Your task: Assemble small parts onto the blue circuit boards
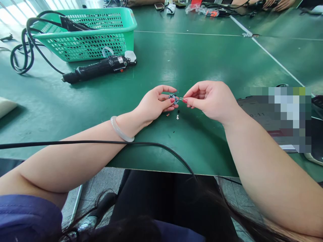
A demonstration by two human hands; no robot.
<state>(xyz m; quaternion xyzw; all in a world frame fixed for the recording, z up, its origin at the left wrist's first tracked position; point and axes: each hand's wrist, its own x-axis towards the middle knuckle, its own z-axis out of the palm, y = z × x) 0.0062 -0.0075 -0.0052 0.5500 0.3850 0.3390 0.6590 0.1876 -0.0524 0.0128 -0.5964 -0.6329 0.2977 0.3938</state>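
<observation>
My left hand (157, 102) grips a small grey-blue mechanical part (173, 98) between thumb and fingers, a little above the green table (161, 74). From the right, my right hand (209, 99) pinches a thin, pale metal piece (181, 98), its end at the edge of the grey-blue part. Whether the two touch cannot be made out. Below my hands, a tiny silvery piece (177, 117) and a small orange-brown piece (168, 115) lie on the table, with a few dark specks near them.
A green basket (88, 43) with cables stands at the back left, a black electric screwdriver (101, 69) before it. A black cable (151, 143) crosses above my left forearm. A partly pixelated flat object (264, 117) lies right. Another person's hands (280, 4) show far right.
</observation>
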